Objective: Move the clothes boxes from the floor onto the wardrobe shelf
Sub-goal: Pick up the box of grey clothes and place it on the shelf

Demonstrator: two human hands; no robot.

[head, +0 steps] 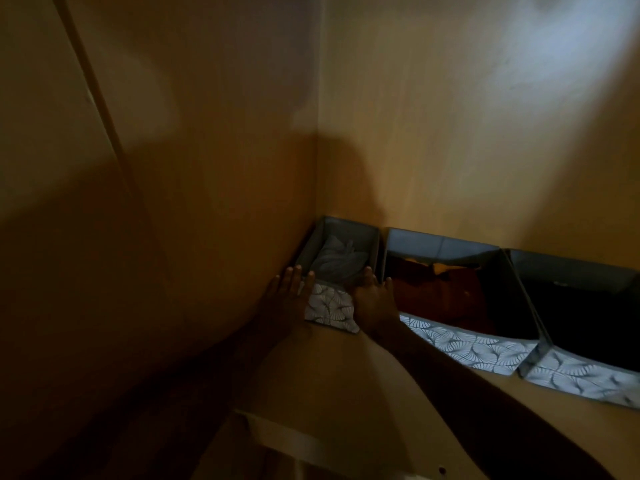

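Note:
A small grey fabric box [330, 308] with a white leaf pattern on its front stands in the back left corner of the wardrobe shelf [339, 386], with pale folded cloth inside. My left hand [289, 289] lies flat against its left side, fingers straight. My right hand [372, 299] lies flat against its right side, fingers straight. To its right stands a wider patterned box [467, 346] with reddish-brown clothes. A third patterned box [585, 379] with dark contents sits at the far right, cut off by the frame edge.
The wardrobe's left side panel [194, 202] and back panel [467, 133] close in the corner. The shelf's front edge [277, 434] runs across the lower middle. The scene is dim, with a pale light patch at the upper right.

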